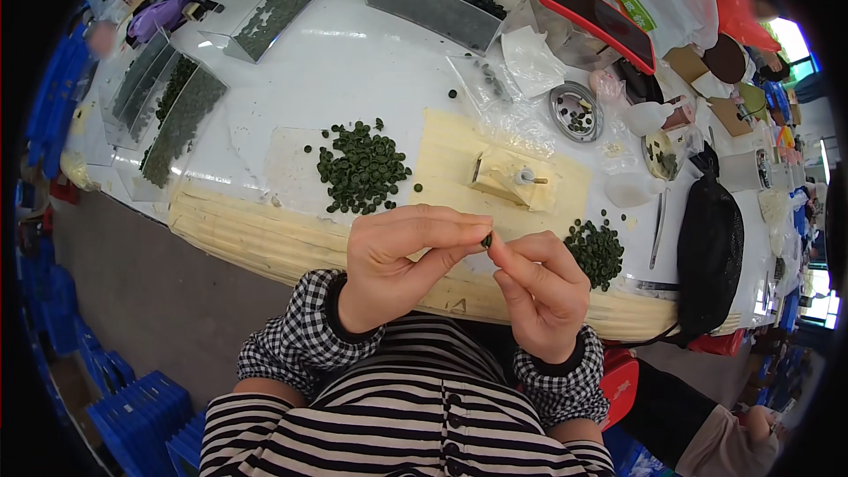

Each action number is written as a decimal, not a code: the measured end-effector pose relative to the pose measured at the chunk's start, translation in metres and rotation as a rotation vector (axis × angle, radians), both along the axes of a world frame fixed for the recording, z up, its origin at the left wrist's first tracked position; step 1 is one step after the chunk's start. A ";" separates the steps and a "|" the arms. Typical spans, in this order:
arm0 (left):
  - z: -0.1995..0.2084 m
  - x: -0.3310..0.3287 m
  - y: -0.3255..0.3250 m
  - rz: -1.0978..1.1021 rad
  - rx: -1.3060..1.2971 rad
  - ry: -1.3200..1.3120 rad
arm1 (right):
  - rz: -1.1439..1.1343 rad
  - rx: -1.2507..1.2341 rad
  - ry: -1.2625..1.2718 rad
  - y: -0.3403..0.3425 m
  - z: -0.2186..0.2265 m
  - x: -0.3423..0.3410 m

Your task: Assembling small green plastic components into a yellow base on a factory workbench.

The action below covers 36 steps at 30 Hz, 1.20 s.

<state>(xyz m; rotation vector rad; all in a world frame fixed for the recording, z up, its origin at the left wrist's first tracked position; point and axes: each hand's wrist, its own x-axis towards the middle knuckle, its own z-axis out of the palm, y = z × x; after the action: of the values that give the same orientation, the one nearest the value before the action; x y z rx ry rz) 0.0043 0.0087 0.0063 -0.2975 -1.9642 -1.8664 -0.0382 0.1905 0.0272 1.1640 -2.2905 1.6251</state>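
In front of my chest, over the table's padded front edge, both hands meet at the fingertips. My left hand (397, 256) pinches a small dark green round piece (487, 241) between thumb and forefinger. Against its other side press the fingers of my right hand (545, 287), also closed in a pinch. Beyond my left hand lies a large pile of similar dark green button-like pieces (360, 168). A smaller pile (594, 253) sits to the right of my right hand. Past my fingertips stands a block wrapped in yellowish tape with a metal pin (512, 180).
Clear bins of dark pieces (435, 9) line the table's far and left sides. A red-cased phone (596, 19) leans at the far right, near a round metal dish (576, 111). Tweezers (659, 228) and a black mesh bag (709, 247) lie rightward. Blue crates (141, 420) stand lower left.
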 end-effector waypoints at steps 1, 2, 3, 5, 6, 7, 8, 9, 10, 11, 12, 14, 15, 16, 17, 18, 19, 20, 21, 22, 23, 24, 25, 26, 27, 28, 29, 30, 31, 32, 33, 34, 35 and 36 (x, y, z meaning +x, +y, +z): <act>0.001 -0.001 0.001 -0.011 0.036 -0.020 | -0.002 0.006 0.002 0.000 0.001 -0.001; 0.001 -0.001 0.001 -0.021 0.072 -0.040 | -0.002 0.005 0.006 0.001 0.001 -0.002; 0.001 -0.002 0.002 -0.027 0.086 -0.049 | -0.003 0.004 0.012 0.001 0.001 -0.003; 0.000 -0.002 0.002 -0.037 0.114 -0.066 | -0.005 0.002 0.018 0.001 0.001 -0.004; -0.001 -0.002 0.002 -0.037 0.110 -0.067 | -0.005 0.001 0.017 0.001 0.000 -0.004; -0.001 -0.002 0.001 -0.036 0.107 -0.067 | -0.004 0.000 0.017 0.001 -0.001 -0.004; -0.001 -0.002 0.001 -0.035 0.103 -0.068 | -0.005 -0.002 0.024 0.001 -0.002 -0.005; -0.001 -0.002 0.001 -0.031 0.116 -0.075 | -0.005 -0.003 0.029 0.001 -0.003 -0.005; -0.001 -0.002 0.002 -0.027 0.130 -0.082 | -0.005 -0.003 0.034 0.000 -0.004 -0.005; -0.001 -0.001 0.002 -0.023 0.144 -0.089 | -0.006 -0.002 0.044 0.000 -0.004 -0.005; -0.001 -0.001 0.001 -0.017 0.126 -0.087 | -0.006 0.000 0.055 0.000 -0.004 -0.006; -0.001 -0.001 0.001 -0.005 0.089 -0.083 | -0.009 0.003 0.069 0.000 -0.005 -0.006; -0.001 -0.001 0.001 0.003 0.069 -0.068 | -0.012 0.006 0.072 0.000 -0.005 -0.006; 0.000 -0.002 0.001 0.010 0.050 -0.052 | -0.015 0.009 0.075 0.000 -0.005 -0.006; 0.000 -0.002 0.001 0.017 0.030 -0.037 | -0.016 0.009 0.072 0.000 -0.005 -0.006; 0.000 -0.002 0.001 0.022 0.018 -0.025 | -0.014 0.007 0.070 0.000 -0.005 -0.006; 0.000 -0.002 0.001 0.027 0.006 -0.013 | -0.012 0.005 0.067 -0.001 -0.006 -0.006; 0.000 -0.002 0.001 0.031 -0.005 -0.002 | -0.011 0.001 0.058 -0.001 -0.006 -0.006; 0.000 -0.003 0.001 0.032 -0.010 0.002 | -0.012 -0.002 0.049 -0.001 -0.006 -0.006; -0.001 -0.003 0.001 0.033 -0.015 0.006 | -0.014 -0.004 0.041 -0.001 -0.006 -0.006; -0.001 -0.004 0.001 0.035 -0.020 0.010 | -0.013 -0.003 0.036 -0.001 -0.006 -0.006; -0.001 -0.004 0.001 0.033 -0.018 0.002 | -0.013 -0.004 0.033 0.000 -0.007 -0.006; -0.001 -0.004 0.001 0.032 -0.015 -0.006 | -0.013 -0.005 0.030 0.000 -0.007 -0.006; -0.001 -0.003 0.001 0.030 -0.012 -0.015 | -0.010 -0.007 0.030 0.000 -0.008 -0.006; -0.001 -0.003 0.001 0.027 0.005 -0.027 | -0.008 -0.009 0.031 0.001 -0.007 -0.006; -0.001 -0.003 0.002 0.024 0.022 -0.039 | -0.006 -0.011 0.031 0.001 -0.007 -0.006; 0.000 -0.003 0.002 0.021 0.040 -0.052 | -0.004 -0.015 0.036 0.001 -0.007 -0.006; 0.000 -0.002 0.002 0.013 0.038 -0.062 | -0.004 -0.019 0.041 0.001 -0.008 -0.007; 0.000 -0.002 0.001 0.006 0.036 -0.072 | -0.003 -0.023 0.046 0.001 -0.008 -0.007; 0.001 -0.002 0.001 -0.001 0.033 -0.083 | -0.005 -0.024 0.044 0.001 -0.008 -0.007; 0.001 -0.003 0.001 0.005 0.020 -0.069 | -0.007 -0.026 0.041 0.001 -0.007 -0.007; 0.000 -0.003 0.001 0.011 0.007 -0.055 | -0.009 -0.027 0.039 0.001 -0.007 -0.006; 0.000 -0.003 0.001 0.018 -0.007 -0.042 | -0.010 -0.027 0.040 0.001 -0.008 -0.006; 0.001 -0.003 0.002 0.018 -0.005 -0.042 | -0.012 -0.026 0.042 0.001 -0.008 -0.007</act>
<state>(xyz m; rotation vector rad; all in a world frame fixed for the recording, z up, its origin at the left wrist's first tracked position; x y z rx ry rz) 0.0012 0.0103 0.0069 -0.2431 -1.9932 -1.8710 -0.0448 0.1916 0.0190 1.1647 -2.2402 1.6054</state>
